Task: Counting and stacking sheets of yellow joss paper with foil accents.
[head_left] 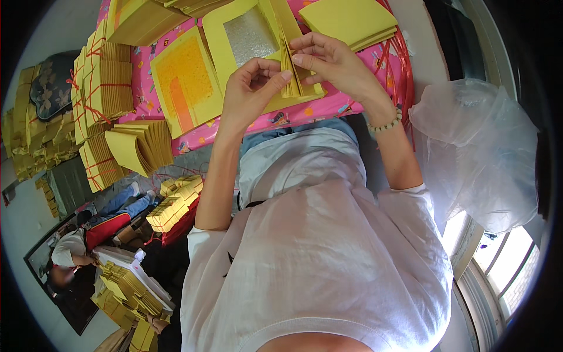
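A thin bundle of yellow paper sheets (288, 73) stands on edge between my hands, over the table's near side. My left hand (253, 88) is closed at its left face, fingers curled and thumb tip against the paper. From the other side my right hand (329, 63) pinches the sheets, its thumb and fingers at their edges. Beneath and beyond lies yellow paper with a silver foil rectangle (252, 36). Left of that is a yellow sheet with an orange printed block (185, 82). Which sheets each fingertip grips is partly hidden.
A pink patterned cloth (202, 138) covers the table. Red-tied yellow paper bundles (102, 82) stack up at left; a folded yellow stack (352, 23) lies at far right. Red strings (403, 76) hang over the right edge beside a clear plastic bag (475, 152). Another person (73, 249) works at lower left.
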A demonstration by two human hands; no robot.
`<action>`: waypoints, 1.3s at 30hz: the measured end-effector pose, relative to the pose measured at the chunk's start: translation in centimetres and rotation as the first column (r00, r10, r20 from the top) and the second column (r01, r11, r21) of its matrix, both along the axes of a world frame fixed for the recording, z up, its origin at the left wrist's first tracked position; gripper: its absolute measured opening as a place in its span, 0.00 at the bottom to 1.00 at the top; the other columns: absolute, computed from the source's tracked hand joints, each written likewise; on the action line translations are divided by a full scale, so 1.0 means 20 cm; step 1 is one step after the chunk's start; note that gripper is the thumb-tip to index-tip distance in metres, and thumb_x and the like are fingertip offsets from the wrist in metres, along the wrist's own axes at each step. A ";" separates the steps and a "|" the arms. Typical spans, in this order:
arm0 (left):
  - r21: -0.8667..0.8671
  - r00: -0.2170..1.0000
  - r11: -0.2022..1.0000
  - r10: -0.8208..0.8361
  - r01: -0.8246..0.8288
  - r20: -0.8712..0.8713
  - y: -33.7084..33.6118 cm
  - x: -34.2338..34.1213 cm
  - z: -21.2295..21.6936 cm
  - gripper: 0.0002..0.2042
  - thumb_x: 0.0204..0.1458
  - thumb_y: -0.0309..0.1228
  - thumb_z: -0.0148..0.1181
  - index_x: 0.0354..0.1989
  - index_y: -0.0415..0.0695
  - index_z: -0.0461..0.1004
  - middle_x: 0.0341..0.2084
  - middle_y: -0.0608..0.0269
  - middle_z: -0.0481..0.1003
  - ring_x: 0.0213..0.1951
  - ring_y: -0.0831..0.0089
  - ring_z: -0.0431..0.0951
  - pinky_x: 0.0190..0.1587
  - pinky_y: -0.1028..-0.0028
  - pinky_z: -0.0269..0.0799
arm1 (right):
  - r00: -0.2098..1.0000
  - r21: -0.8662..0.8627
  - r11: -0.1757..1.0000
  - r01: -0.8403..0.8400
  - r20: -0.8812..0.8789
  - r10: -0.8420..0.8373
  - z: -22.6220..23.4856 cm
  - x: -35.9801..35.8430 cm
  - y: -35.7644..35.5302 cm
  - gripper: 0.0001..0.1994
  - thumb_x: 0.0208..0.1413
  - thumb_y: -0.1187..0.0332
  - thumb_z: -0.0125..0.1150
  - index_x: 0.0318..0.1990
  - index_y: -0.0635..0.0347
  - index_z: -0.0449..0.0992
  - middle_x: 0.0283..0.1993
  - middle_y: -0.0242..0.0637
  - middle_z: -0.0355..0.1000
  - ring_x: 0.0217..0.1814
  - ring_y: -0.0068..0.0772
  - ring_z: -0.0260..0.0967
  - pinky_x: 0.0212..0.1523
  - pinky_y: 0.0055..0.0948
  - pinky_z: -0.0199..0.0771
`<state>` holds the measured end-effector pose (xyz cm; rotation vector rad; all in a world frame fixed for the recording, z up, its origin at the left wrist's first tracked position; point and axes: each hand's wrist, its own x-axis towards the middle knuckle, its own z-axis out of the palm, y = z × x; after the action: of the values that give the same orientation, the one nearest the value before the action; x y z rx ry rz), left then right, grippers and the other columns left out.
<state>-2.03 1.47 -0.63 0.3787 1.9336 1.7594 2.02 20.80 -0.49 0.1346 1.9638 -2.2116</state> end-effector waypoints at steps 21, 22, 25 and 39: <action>0.008 0.997 0.997 0.079 -0.079 -0.009 0.00 0.00 -0.02 0.08 0.53 0.24 0.57 0.41 0.41 0.71 0.23 0.74 0.71 0.26 0.88 0.65 0.31 0.85 0.60 | 0.991 0.195 0.972 0.128 -0.049 -0.121 -0.02 0.16 0.07 0.13 0.62 0.69 0.51 0.51 0.62 0.72 0.40 0.29 0.73 0.37 0.16 0.69 0.36 0.17 0.70; 0.010 0.996 0.997 0.079 -0.078 -0.030 0.00 0.00 -0.02 0.10 0.54 0.24 0.57 0.44 0.41 0.69 0.23 0.73 0.71 0.26 0.88 0.65 0.31 0.85 0.60 | 0.983 0.174 0.969 0.177 -0.072 -0.167 -0.03 0.19 0.07 0.13 0.62 0.69 0.50 0.51 0.62 0.72 0.40 0.29 0.73 0.36 0.15 0.68 0.35 0.17 0.69; -0.001 0.995 0.997 0.077 -0.077 -0.061 0.00 0.02 -0.01 0.16 0.55 0.24 0.56 0.52 0.42 0.66 0.27 0.71 0.72 0.30 0.87 0.68 0.35 0.84 0.61 | 0.950 0.267 0.913 0.309 -0.142 -0.280 -0.11 0.30 0.05 0.13 0.61 0.71 0.52 0.52 0.60 0.72 0.39 0.28 0.71 0.33 0.14 0.66 0.33 0.16 0.66; -0.098 0.962 0.993 0.030 -0.059 -0.271 0.03 0.06 -0.01 0.11 0.55 0.18 0.50 0.40 0.42 0.79 0.28 0.71 0.69 0.30 0.86 0.63 0.35 0.84 0.59 | 0.914 0.514 0.757 0.403 -0.268 -0.305 -0.06 0.54 -0.29 0.28 0.52 0.74 0.59 0.62 0.59 0.59 0.36 0.43 0.64 0.25 0.39 0.67 0.26 0.34 0.69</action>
<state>-0.88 2.10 -0.91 0.5657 2.2298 1.6963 12.76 14.96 -1.71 0.4490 2.8499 -1.7860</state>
